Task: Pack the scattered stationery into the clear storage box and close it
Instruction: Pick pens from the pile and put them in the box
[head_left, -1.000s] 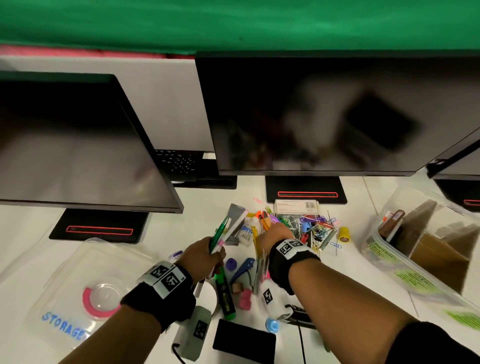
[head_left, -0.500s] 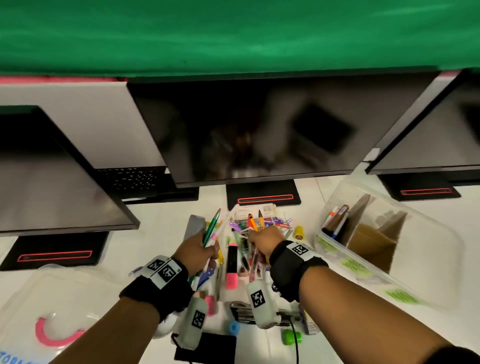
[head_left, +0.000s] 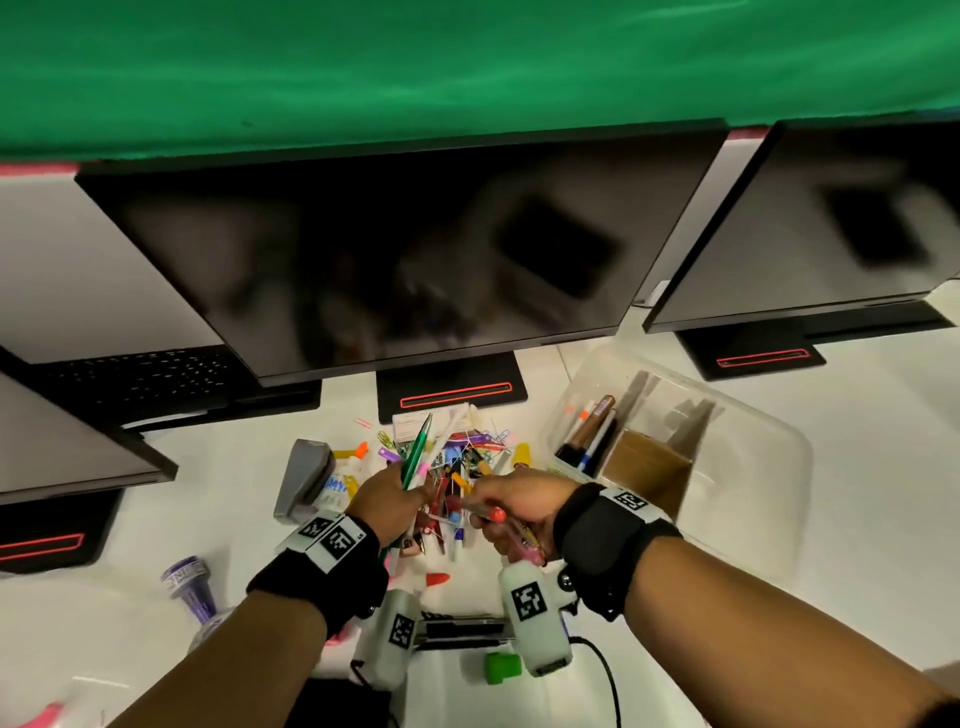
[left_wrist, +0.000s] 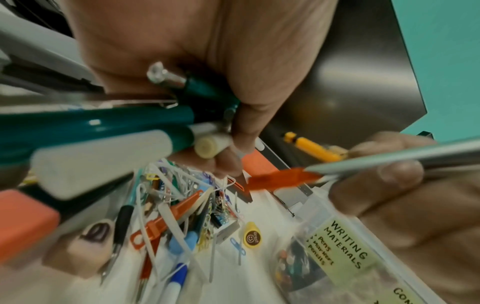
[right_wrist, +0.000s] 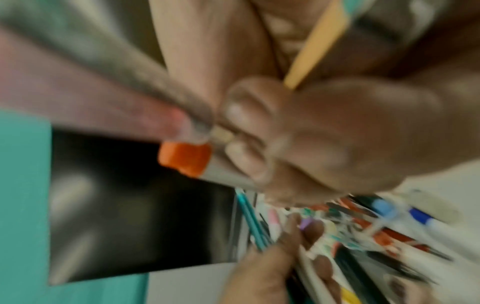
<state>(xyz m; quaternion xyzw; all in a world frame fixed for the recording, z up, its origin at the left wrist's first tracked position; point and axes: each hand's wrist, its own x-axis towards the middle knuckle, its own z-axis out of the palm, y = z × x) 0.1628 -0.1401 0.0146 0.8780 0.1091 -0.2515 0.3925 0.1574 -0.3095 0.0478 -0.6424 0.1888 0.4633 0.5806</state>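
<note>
My left hand (head_left: 395, 499) grips a bundle of pens, among them a green pen (head_left: 418, 451) that sticks up and away; the left wrist view shows its teal barrels (left_wrist: 124, 121) in my fist. My right hand (head_left: 511, 506) grips a red-capped pen (head_left: 485, 514) and a yellow pencil (right_wrist: 315, 45); its orange cap (right_wrist: 185, 158) shows in the right wrist view. Both hands hover over the stationery pile (head_left: 457, 467) of pens and paper clips. The clear storage box (head_left: 737, 519) stands open to the right, with markers (head_left: 589, 431) and a cardboard divider inside.
Three dark monitors (head_left: 405, 249) on black stands line the back of the white desk. A grey stapler (head_left: 304, 478) lies left of the pile, a purple stamp (head_left: 189, 584) further left, a green cap (head_left: 501, 667) near me. The box lid's pink edge (head_left: 44, 714) shows bottom left.
The view has swung right, bringing the box closer. My right hand has lifted pens out of the pile toward me. My left hand still holds its bundle.
</note>
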